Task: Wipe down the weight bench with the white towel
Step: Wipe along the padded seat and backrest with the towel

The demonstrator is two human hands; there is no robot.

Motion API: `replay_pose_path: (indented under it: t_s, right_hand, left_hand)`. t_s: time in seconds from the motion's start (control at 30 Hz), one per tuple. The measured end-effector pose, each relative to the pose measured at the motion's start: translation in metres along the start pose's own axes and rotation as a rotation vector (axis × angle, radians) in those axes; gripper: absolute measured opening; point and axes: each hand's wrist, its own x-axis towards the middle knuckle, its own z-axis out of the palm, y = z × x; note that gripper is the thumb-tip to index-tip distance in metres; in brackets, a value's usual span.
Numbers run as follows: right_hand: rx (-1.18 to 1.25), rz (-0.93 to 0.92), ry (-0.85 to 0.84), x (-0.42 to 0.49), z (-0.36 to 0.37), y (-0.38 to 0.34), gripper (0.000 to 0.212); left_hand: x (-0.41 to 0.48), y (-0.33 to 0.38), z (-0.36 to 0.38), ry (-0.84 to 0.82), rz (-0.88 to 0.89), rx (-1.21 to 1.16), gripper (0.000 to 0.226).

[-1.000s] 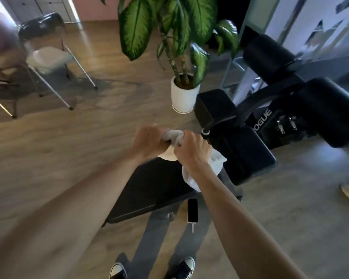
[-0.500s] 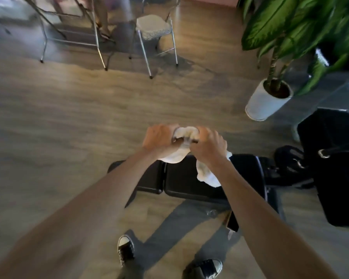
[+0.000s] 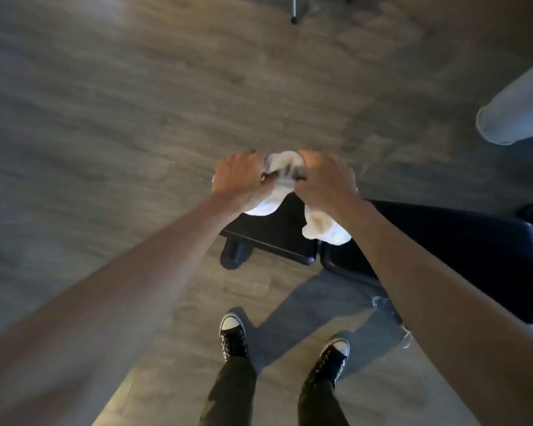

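Note:
The white towel (image 3: 285,162) is bunched between both my hands, held above the left end of the black weight bench (image 3: 443,238). My left hand (image 3: 239,176) grips the towel's left side and my right hand (image 3: 323,179) grips its right side. Loose ends of the cloth hang below each hand over the black seat pad (image 3: 277,232). Whether the towel touches the pad is not clear. The bench runs off to the right, with a gap between its two pads.
Wood-look floor surrounds the bench. My two black sneakers (image 3: 233,335) stand in front of it. A white plant pot (image 3: 514,115) sits at the right edge. A chair leg tip (image 3: 294,20) shows at the top. The bench foot (image 3: 234,256) pokes out lower left.
The view has tilted down and shifted left along the bench; the plant and chairs have mostly left the frame. Both hands still grip the bunched towel, now over the bench's left end pad.

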Motion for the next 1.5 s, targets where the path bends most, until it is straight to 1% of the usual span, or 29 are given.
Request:
replay_pose_path:
  t_s: [0.03, 0.1, 0.17, 0.2, 0.23, 0.27, 0.33, 0.4, 0.47, 0.53, 0.6, 0.63, 0.7, 0.8, 0.87, 0.97, 1.03, 1.17, 1.27, 1.37, 1.43, 1.5]
  right_hand:
    - [-0.001, -0.024, 0.019, 0.011, 0.014, -0.004, 0.033]
    - [-0.009, -0.083, 0.066, 0.027, 0.048, -0.007, 0.043]
    - [-0.008, -0.208, 0.151, 0.041, 0.095, -0.003, 0.051]
    - [-0.023, -0.272, 0.170, 0.048, 0.123, 0.003, 0.052]
    - [-0.052, -0.306, 0.152, 0.054, 0.152, 0.009, 0.053]
    - [-0.082, -0.310, 0.115, 0.060, 0.182, 0.017, 0.054]
    - [-0.137, -0.276, -0.027, 0.065, 0.240, 0.033, 0.058]
    - [-0.179, -0.258, -0.136, 0.063, 0.294, 0.049, 0.065]
    - [-0.234, -0.278, -0.158, 0.053, 0.336, 0.063, 0.073]
    - [-0.323, -0.286, -0.165, 0.043, 0.362, 0.071, 0.084]
    - [-0.379, -0.263, -0.158, 0.040, 0.373, 0.077, 0.093]
    - [-0.392, -0.261, -0.135, 0.042, 0.375, 0.079, 0.094]
    - [-0.393, -0.268, -0.113, 0.056, 0.379, 0.082, 0.092]
    - [-0.387, -0.262, -0.129, 0.090, 0.379, 0.078, 0.087]
    - [-0.403, -0.236, -0.129, 0.116, 0.375, 0.072, 0.083]
    - [-0.428, -0.197, -0.173, 0.154, 0.366, 0.063, 0.080]
    - [-0.422, -0.183, -0.190, 0.166, 0.359, 0.060, 0.079]
    - [-0.425, -0.220, -0.174, 0.132, 0.356, 0.068, 0.080]
    - [-0.362, -0.234, -0.141, 0.082, 0.361, 0.085, 0.077]
    - [-0.309, -0.195, -0.107, 0.037, 0.363, 0.100, 0.069]
    - [-0.323, -0.168, -0.075, 0.012, 0.362, 0.110, 0.070]
    - [-0.372, -0.170, -0.055, 0.000, 0.360, 0.126, 0.078]
  left_hand:
    - [0.004, -0.015, 0.011, 0.024, -0.012, -0.014, 0.030]
    - [0.007, -0.046, 0.037, 0.067, -0.010, -0.044, 0.033]
    - [0.007, -0.079, 0.071, 0.101, -0.006, -0.063, 0.037]
    - [0.005, -0.094, 0.091, 0.105, -0.009, -0.062, 0.038]
    - [0.002, -0.108, 0.113, 0.088, -0.019, -0.054, 0.039]
    - [-0.002, -0.122, 0.136, 0.051, -0.037, -0.041, 0.039]
    - [-0.014, -0.149, 0.185, -0.067, -0.076, -0.010, 0.041]
    - [-0.024, -0.174, 0.231, -0.233, -0.089, 0.039, 0.053]
    - [-0.034, -0.193, 0.268, -0.361, -0.083, 0.082, 0.069]
    - [-0.041, -0.204, 0.293, -0.379, -0.077, 0.093, 0.085]
    - [-0.042, -0.210, 0.309, -0.329, -0.045, 0.107, 0.097]
    - [-0.039, -0.211, 0.315, -0.316, -0.032, 0.118, 0.101]
    - [-0.025, -0.216, 0.324, -0.309, -0.033, 0.130, 0.103]
    - [0.004, -0.223, 0.325, -0.292, -0.066, 0.168, 0.103]
    - [0.030, -0.229, 0.318, -0.322, -0.082, 0.186, 0.104]
    - [0.068, -0.231, 0.304, -0.395, -0.120, 0.250, 0.105]
    - [0.077, -0.227, 0.306, -0.412, -0.157, 0.265, 0.105]
    - [0.041, -0.214, 0.320, -0.346, -0.172, 0.247, 0.104]
    - [-0.003, -0.196, 0.329, -0.348, -0.158, 0.242, 0.100]
    - [-0.040, -0.172, 0.339, -0.363, -0.164, 0.225, 0.097]
    - [-0.057, -0.158, 0.344, -0.361, -0.138, 0.203, 0.096]
    - [-0.065, -0.147, 0.347, -0.346, -0.094, 0.188, 0.093]
